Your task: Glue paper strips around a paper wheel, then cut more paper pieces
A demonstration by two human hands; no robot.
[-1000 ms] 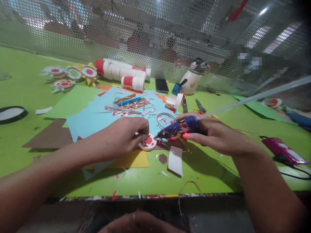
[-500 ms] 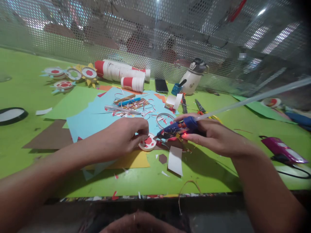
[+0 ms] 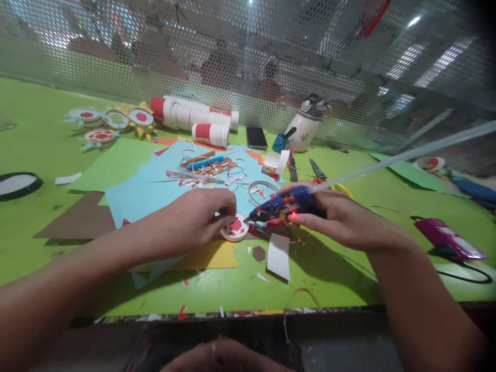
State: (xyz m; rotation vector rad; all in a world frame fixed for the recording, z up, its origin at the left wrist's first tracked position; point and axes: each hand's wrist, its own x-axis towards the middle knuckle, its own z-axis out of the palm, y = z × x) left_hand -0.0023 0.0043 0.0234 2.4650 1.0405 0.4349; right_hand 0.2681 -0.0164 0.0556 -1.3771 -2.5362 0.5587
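Note:
My right hand (image 3: 341, 219) grips a blue glue gun (image 3: 281, 204) with a long clear glue stick (image 3: 406, 154) slanting up to the right. The gun's nozzle points left at a small white paper disc (image 3: 235, 228) with red cut pieces on it. My left hand (image 3: 197, 214) pinches the disc's left edge on the green table (image 3: 349, 279). Just below the disc lie yellow paper (image 3: 211, 256), a white paper slip (image 3: 279, 256) and a small brown hexagon (image 3: 259, 253).
Blue paper sheets (image 3: 155, 188) with paper scraps, pens and strips lie behind the hands. Stacked paper cups (image 3: 194, 116), finished paper discs (image 3: 112, 121), a phone (image 3: 257, 137), a white bottle (image 3: 308, 124), scissors (image 3: 321, 170) and a pink tool (image 3: 445, 237) surround them. Perforated metal mesh (image 3: 248, 62) backs the table.
Both hands, the disc and the glue gun stay almost in place; the view has shifted slightly.

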